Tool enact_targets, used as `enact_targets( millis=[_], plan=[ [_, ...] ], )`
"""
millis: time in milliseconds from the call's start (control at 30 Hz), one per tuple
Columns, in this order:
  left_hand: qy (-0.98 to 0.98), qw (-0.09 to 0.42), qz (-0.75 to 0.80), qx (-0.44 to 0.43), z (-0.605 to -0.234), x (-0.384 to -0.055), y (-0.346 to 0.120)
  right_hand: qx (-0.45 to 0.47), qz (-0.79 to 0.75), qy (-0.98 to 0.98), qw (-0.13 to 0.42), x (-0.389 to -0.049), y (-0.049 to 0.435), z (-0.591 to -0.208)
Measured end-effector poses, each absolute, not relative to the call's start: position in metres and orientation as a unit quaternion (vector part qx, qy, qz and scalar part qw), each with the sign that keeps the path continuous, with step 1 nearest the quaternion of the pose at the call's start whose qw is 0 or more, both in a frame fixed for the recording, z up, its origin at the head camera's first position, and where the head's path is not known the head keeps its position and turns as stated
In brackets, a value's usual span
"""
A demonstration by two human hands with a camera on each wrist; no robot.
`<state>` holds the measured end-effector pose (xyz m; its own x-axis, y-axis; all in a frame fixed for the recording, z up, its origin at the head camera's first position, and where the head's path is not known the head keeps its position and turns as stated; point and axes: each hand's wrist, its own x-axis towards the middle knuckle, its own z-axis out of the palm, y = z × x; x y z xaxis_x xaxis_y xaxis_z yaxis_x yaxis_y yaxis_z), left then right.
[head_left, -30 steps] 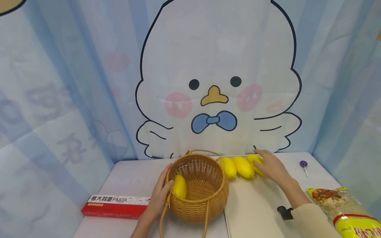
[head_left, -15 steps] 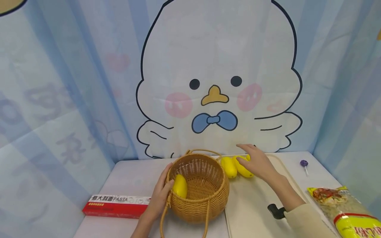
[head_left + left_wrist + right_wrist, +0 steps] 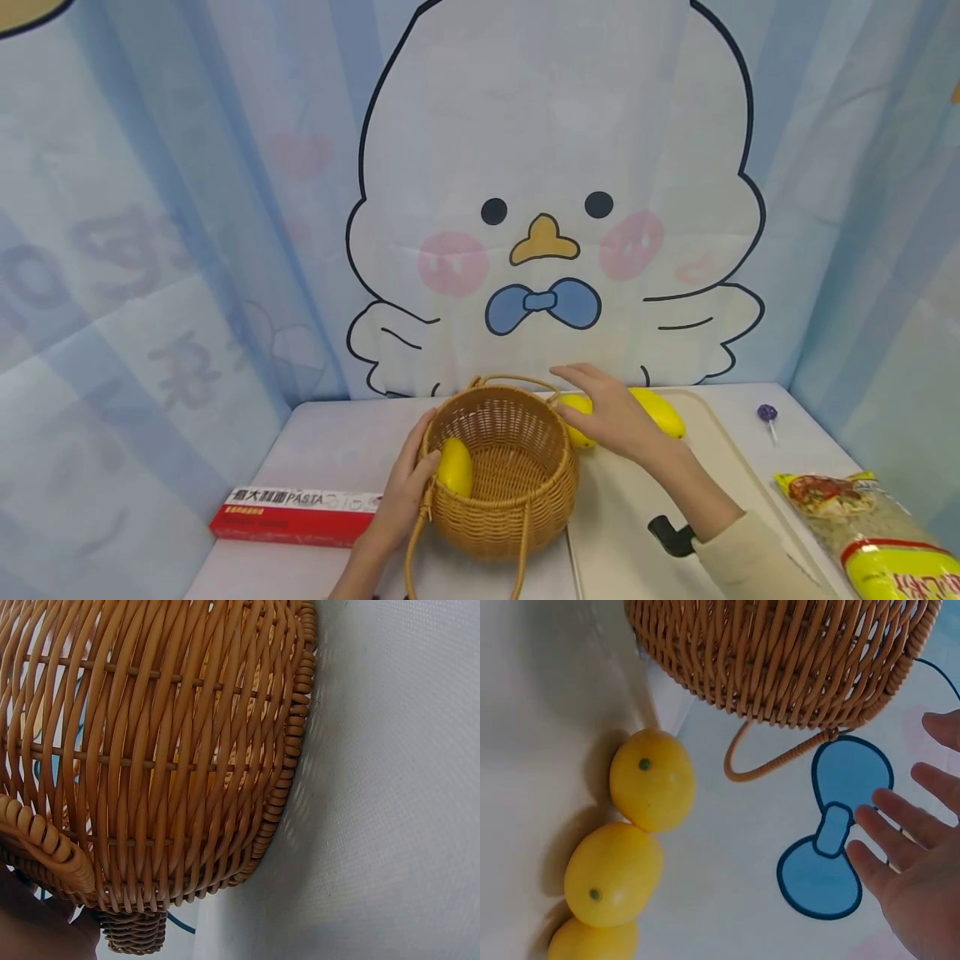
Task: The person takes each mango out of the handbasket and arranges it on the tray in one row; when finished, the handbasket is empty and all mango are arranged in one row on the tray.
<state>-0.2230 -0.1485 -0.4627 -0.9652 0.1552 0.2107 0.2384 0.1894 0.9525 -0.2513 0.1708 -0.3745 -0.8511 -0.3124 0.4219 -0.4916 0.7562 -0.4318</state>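
My left hand (image 3: 401,500) grips the left side of a round wicker basket (image 3: 495,525), thumb at the rim. One yellow mango (image 3: 455,468) lies inside, against the basket's left wall. Right of the basket, several mangoes stand in a row at the back. My right hand (image 3: 618,417) hovers over this row, partly hiding it in the head view; a mango (image 3: 660,412) shows on its right. In the right wrist view its fingers are spread and hold nothing, apart from the mangoes (image 3: 652,780). The left wrist view shows the basket's woven side (image 3: 172,750) close up.
The row of mangoes is on a cream tray (image 3: 615,500). A red and white pasta box (image 3: 292,533) lies left of the basket. At the right are a purple lollipop (image 3: 767,413) and a yellow food bag (image 3: 870,517). A printed curtain (image 3: 540,350) hangs behind.
My right hand has moved left from the rightmost mango, along the row toward the basket. The left hand and the basket have stayed in place.
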Motion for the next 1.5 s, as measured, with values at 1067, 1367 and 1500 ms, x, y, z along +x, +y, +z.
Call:
enact_targets(
  millis=[1067, 1367, 1500],
  plan=[
    [-0.770, 0.037, -0.623, -0.134, -0.461, -0.223, -0.149, 0.338, 0.228, -0.913, -0.028, -0.247, 0.089, -0.380],
    [-0.771, 0.031, -0.622, -0.135, -0.460, -0.223, -0.150, 0.352, 0.212, -0.909, -0.073, -0.253, 0.075, -0.384],
    [-0.772, 0.029, -0.620, -0.135, -0.461, -0.224, -0.149, 0.355, 0.201, -0.908, -0.094, -0.256, 0.069, -0.389]
  ],
)
